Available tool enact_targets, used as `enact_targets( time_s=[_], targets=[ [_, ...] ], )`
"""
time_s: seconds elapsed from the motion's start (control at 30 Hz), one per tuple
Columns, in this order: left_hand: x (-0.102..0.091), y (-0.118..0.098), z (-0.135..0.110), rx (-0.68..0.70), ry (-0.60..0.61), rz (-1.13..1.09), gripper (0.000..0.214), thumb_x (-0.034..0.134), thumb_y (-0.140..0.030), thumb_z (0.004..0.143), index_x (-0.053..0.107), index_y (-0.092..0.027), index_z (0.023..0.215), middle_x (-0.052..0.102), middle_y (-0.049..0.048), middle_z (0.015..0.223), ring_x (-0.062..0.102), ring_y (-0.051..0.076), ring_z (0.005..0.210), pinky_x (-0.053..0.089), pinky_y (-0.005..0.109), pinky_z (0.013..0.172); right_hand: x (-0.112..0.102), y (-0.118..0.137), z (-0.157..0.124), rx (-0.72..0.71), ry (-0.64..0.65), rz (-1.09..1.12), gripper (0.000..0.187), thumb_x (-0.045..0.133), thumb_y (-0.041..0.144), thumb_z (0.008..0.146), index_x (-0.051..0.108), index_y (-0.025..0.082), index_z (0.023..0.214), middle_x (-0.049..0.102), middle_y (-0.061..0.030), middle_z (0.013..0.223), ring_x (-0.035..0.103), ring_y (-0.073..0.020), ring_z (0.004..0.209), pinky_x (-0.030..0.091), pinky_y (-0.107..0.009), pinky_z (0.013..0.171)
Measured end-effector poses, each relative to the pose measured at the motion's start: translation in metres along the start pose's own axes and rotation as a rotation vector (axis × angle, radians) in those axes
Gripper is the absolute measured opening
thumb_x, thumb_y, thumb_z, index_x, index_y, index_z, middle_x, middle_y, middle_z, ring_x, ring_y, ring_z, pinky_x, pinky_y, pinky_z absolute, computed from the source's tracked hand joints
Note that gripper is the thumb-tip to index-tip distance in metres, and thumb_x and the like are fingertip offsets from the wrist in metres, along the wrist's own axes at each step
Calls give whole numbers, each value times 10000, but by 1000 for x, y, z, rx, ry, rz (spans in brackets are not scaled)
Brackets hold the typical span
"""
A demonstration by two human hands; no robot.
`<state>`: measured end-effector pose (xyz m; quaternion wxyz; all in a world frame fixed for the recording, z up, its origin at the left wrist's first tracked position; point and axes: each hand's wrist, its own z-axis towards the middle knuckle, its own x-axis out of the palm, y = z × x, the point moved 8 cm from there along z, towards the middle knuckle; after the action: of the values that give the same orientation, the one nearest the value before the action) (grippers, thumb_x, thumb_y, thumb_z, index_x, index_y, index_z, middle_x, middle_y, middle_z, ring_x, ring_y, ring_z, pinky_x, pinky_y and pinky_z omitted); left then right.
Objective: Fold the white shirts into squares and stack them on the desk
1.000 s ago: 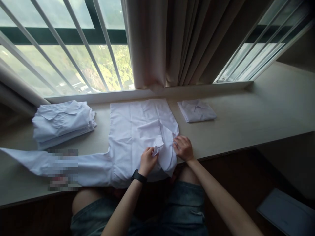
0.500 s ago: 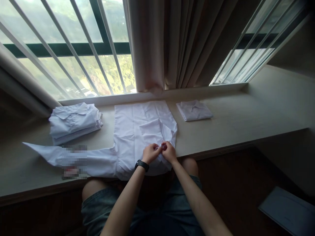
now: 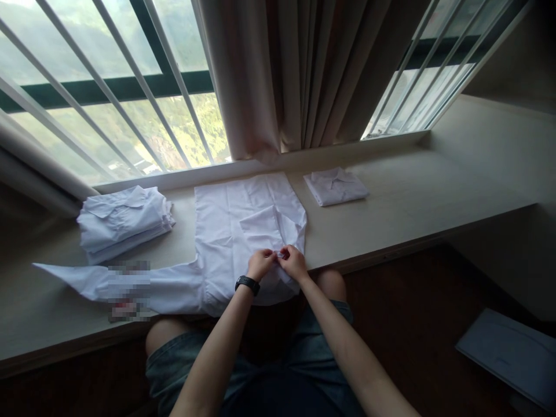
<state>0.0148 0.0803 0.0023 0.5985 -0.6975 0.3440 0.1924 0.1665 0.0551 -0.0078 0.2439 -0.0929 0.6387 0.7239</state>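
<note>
A white shirt lies spread on the window ledge, one sleeve stretched out to the left and the other folded across its body. My left hand, with a black watch on the wrist, and my right hand meet at the folded sleeve's end near the ledge's front edge. Both pinch the white cloth there between fingers and thumb. What small part they pinch is too small to make out.
A stack of folded white shirts sits on the ledge at the left. One folded white shirt lies at the right. A beige curtain hangs behind, between barred windows. A flat grey sheet lies on the dark floor, right.
My two hands have come together at the sleeve's end; a second ago the right hand lay apart on the shirt's right edge. The view has shifted slightly.
</note>
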Motion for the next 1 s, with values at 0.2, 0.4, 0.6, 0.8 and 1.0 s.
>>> enact_targets(
  time_s=[0.2, 0.4, 0.6, 0.8, 1.0],
  targets=[
    [-9, -9, 3, 66, -54, -75, 330, 570, -439, 915, 767, -175, 934, 765, 80, 907, 696, 203, 858, 472, 264, 721, -5, 4, 0, 25, 2, 141, 284, 641, 452, 830, 641, 204, 970, 702, -63, 965, 638, -179, 764, 530, -311, 729],
    [-19, -22, -1, 167, -109, -93, 286, 621, -428, 897, 778, -191, 931, 768, 74, 896, 692, 206, 843, 477, 274, 745, -7, -3, 7, 84, 38, 239, 312, 617, 511, 834, 632, 200, 858, 687, -45, 855, 631, -178, 754, 507, -307, 737],
    [-21, -24, 0, 248, -114, -105, 248, 635, -396, 904, 779, -194, 915, 772, 68, 891, 704, 207, 824, 493, 277, 728, -1, -5, 24, 130, 196, 399, 351, 712, 522, 712, 649, 185, 789, 672, -32, 801, 593, -162, 745, 478, -286, 722],
    [-28, -18, -4, 291, -170, -74, 180, 647, -330, 907, 777, -215, 958, 776, 65, 930, 716, 214, 862, 517, 292, 773, 0, -4, 33, 225, 300, 509, 425, 790, 524, 617, 641, 178, 812, 632, 4, 718, 531, -115, 634, 404, -230, 587],
    [-31, -18, -15, 325, -275, 14, 162, 620, -264, 923, 762, -226, 990, 761, 74, 979, 693, 212, 920, 490, 312, 836, 6, 7, 37, 234, 418, 417, 422, 803, 498, 632, 634, 168, 834, 614, 9, 681, 474, -86, 554, 322, -200, 491]
  ],
)
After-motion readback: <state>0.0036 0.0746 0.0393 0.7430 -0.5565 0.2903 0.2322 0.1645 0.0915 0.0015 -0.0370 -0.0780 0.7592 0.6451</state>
